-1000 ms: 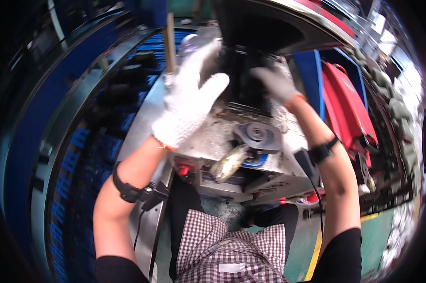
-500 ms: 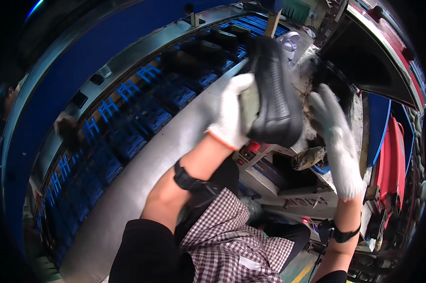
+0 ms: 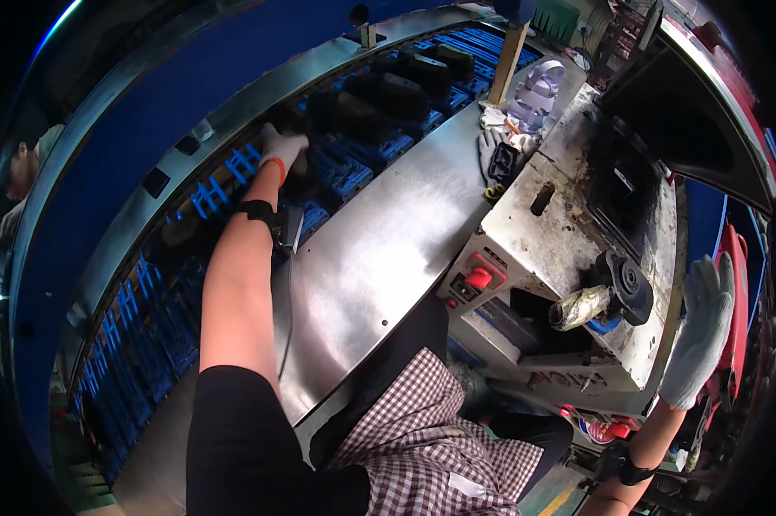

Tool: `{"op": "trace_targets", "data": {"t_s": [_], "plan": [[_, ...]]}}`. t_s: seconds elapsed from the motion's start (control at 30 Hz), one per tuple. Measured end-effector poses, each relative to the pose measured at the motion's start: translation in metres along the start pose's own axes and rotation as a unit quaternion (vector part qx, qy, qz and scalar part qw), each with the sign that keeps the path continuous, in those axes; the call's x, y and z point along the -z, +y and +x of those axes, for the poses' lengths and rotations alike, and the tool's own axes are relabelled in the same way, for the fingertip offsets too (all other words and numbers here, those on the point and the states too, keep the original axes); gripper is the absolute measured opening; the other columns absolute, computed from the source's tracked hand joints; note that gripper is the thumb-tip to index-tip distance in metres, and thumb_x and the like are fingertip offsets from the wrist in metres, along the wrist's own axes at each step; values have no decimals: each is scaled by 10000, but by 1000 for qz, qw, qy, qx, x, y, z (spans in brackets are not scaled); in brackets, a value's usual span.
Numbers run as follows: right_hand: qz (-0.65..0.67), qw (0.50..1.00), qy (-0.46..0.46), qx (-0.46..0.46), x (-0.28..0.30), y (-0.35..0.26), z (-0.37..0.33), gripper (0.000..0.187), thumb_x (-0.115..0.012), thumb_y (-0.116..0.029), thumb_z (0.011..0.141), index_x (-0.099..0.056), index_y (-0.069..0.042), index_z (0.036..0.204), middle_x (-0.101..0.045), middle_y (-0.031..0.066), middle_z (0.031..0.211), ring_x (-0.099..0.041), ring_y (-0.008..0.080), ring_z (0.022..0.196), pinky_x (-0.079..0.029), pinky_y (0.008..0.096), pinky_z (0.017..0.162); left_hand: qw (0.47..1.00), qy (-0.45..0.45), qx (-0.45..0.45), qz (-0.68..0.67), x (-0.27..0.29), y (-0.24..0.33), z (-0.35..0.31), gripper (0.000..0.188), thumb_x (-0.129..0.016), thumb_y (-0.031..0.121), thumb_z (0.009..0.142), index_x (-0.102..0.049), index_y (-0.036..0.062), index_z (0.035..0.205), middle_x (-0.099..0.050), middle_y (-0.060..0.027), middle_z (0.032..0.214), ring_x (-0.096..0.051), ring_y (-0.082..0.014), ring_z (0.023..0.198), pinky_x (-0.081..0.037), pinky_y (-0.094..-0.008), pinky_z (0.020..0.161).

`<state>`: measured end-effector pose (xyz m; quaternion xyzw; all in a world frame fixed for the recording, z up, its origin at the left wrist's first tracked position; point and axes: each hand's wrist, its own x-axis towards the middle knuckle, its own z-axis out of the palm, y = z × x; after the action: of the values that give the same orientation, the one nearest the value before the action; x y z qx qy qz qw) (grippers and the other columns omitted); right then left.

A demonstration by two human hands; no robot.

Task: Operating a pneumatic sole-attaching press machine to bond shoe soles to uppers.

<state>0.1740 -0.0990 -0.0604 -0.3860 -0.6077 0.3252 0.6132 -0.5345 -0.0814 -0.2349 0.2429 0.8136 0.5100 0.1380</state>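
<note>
My left hand, in a white glove with an orange cuff, reaches out over the blue-slatted conveyor. Its fingers are closed on a black shoe, which shows only as a dark shape around the glove on the slats. Part of its grip is hidden. Farther along, several dark shoes stand in a row on the same conveyor. My right hand, gloved in white, hangs at the right beyond the worn machine. Nothing is in it, and its fingers are stretched out.
A bare metal ledge runs between me and the conveyor. The machine carries a red switch and a tape-wrapped handle. Lilac sandals and gloves lie by a wooden post. Another person is at far left.
My left hand has carried the black shoe from in front of me leftward onto the conveyor. The right hand has moved right and down, away from the machine top.
</note>
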Motion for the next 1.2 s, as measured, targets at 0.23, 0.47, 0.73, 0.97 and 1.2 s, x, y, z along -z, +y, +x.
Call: {"op": "trace_targets", "data": {"t_s": [0.23,0.47,0.73,0.97,1.2], "plan": [[10,1000,-21,-20,-14,14,-10,612,-353,-383,1168,-344,9,1638,-524,216,1539,-516,306,1429,-368,449,1218,986,-13,-73,150,18,-21,-16,1145,-808,367,871,-107,-31,1683,-275,-281,1715,-299,-378,1594,-297,-394,1281],[56,996,35,-56,0,21,-12,574,-375,-315,1156,-363,25,1618,-515,225,1534,-527,302,1421,-371,430,1230,844,415,96,326,126,-57,-93,1004,-771,658,840,-407,78,1575,-471,-225,1576,-487,-444,1418,-416,-610,1113],[31,998,-43,-34,-7,34,-10,578,-353,-318,1165,-348,42,1618,-511,229,1537,-504,307,1452,-375,439,1231,823,450,330,-102,168,-83,-65,1232,-944,304,724,-119,78,1610,-308,-305,1541,-566,-503,1330,-500,-555,1111],[61,997,-35,-40,1,37,-17,546,-352,-288,1170,-376,50,1599,-573,209,1476,-584,270,1368,-449,407,1179,788,143,102,-591,207,-136,-113,647,-676,152,763,-564,-9,1379,-660,-226,1361,-662,-423,1213,-520,-581,1073],[-85,984,-151,38,-67,-18,-9,526,-462,-282,1135,-489,36,1553,-560,161,1535,-552,226,1387,-432,356,1166,744,-111,-1,-659,140,-79,-195,782,-582,181,780,-517,36,1545,-563,-227,1526,-525,-470,1406,-345,-742,1186]]}}
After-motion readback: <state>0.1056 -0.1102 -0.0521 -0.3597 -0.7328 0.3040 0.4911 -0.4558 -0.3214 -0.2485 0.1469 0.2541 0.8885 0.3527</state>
